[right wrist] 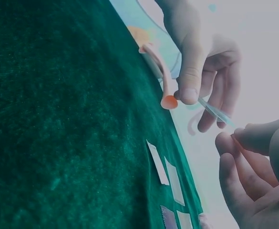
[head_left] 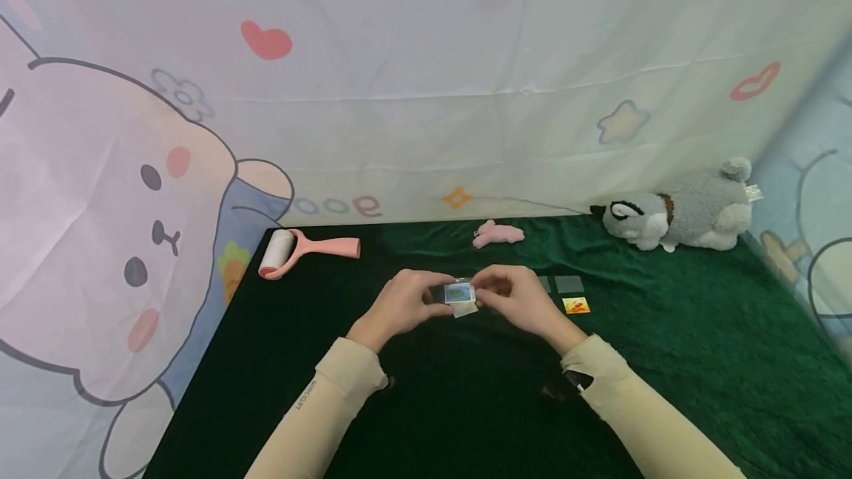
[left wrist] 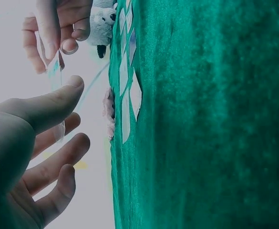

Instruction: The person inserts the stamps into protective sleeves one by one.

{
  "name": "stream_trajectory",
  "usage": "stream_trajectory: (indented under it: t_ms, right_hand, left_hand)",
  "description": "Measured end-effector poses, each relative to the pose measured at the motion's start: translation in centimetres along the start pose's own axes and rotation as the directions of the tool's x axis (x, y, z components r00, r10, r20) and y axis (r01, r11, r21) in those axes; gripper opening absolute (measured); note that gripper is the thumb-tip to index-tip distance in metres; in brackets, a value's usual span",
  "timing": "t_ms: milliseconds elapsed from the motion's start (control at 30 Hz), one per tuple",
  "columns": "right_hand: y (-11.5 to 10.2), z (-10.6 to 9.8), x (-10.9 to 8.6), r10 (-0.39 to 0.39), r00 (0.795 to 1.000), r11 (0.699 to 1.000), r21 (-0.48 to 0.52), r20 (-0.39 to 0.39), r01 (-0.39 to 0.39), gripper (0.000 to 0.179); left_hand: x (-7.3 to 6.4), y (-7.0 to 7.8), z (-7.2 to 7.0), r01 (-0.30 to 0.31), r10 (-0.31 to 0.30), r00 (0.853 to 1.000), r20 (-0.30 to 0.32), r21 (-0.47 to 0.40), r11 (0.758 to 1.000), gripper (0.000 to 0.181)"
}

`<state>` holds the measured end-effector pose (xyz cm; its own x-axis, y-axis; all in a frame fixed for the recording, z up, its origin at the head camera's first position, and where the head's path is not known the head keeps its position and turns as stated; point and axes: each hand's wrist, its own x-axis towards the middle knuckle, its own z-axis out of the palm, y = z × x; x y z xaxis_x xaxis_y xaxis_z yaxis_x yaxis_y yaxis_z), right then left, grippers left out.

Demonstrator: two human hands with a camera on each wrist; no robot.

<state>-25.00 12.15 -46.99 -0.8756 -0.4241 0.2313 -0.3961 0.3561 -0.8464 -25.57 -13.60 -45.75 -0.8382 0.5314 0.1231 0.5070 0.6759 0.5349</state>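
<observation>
Above the dark green cloth, both hands hold a small blue picture card (head_left: 459,293) with a clear plastic sleeve (left wrist: 60,130) at its left. My left hand (head_left: 404,303) pinches the sleeve between thumb and fingers. The thumb and fingertips of my right hand (head_left: 518,297) pinch the card's right end. How far the card lies inside the sleeve I cannot tell. Beneath them a whitish card (left wrist: 136,95) lies on the cloth. To the right are a yellow-and-red card (head_left: 576,305) and a clear sleeve (head_left: 569,284).
Several cards and sleeves lie in two rows. A pink lint roller (head_left: 326,246) is at the back left of the cloth-covered table (head_left: 266,390). Behind the hands lies a small pink plush (head_left: 498,234); a grey plush animal (head_left: 692,209) lies at the back right. A printed curtain (head_left: 413,94) hangs behind.
</observation>
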Motion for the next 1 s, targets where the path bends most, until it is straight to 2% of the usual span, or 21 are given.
stream_trajectory:
  t_ms: [367, 600, 1000]
  right_hand:
    - [0.3, 0.4, 0.0, 0.001, 1.000, 1.000, -0.015, -0.018, -0.002, 0.019]
    - [0.2, 0.5, 0.1, -0.001, 1.000, 1.000, -0.001, -0.020, 0.001, 0.025]
    - [0.0, 0.6, 0.2, 0.041, 0.999, 0.999, 0.031, 0.008, -0.041, 0.028]
  left_hand:
    - [0.0, 0.5, 0.2, 0.007, -0.007, 1.000, 0.021, -0.004, 1.000, 0.048]
    - [0.2, 0.9, 0.2, -0.028, 0.028, 1.000, 0.014, 0.013, 1.000, 0.047]
    - [0.3, 1.2, 0.2, -0.033, 0.034, 0.999, 0.022, -0.012, 0.999, 0.046]
